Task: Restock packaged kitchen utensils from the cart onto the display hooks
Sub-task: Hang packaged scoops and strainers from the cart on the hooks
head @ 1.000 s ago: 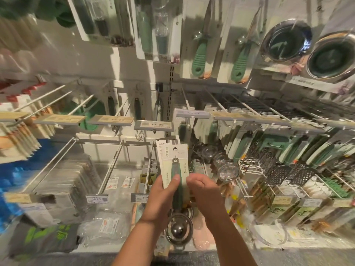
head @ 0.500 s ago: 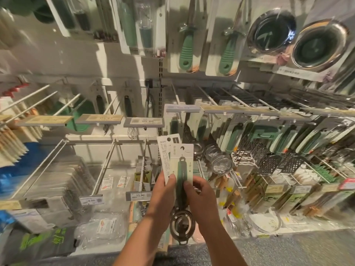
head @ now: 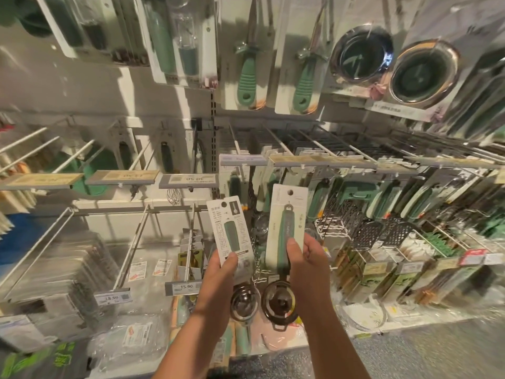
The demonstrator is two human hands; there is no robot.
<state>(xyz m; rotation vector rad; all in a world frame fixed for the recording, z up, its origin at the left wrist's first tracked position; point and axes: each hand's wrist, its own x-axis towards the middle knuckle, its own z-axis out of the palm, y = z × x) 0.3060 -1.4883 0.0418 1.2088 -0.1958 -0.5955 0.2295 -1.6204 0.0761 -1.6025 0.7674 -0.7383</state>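
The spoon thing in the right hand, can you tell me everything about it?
The packaged scoop has a dark green handle strapped to a pale backing card with a round hang hole on top. Its shiny round metal bowl hangs below the card. It is held nearly upright, front facing the camera, before the hooks. The right hand grips it, thumb on the handle.

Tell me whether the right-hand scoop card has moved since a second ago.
Yes. The right hand has drawn its scoop card rightward, away from the 15.90 price tag.

White hook wall [head: 90, 86], carded utensils hanging [head: 247, 75], bagged goods on base shelf [head: 131, 335]
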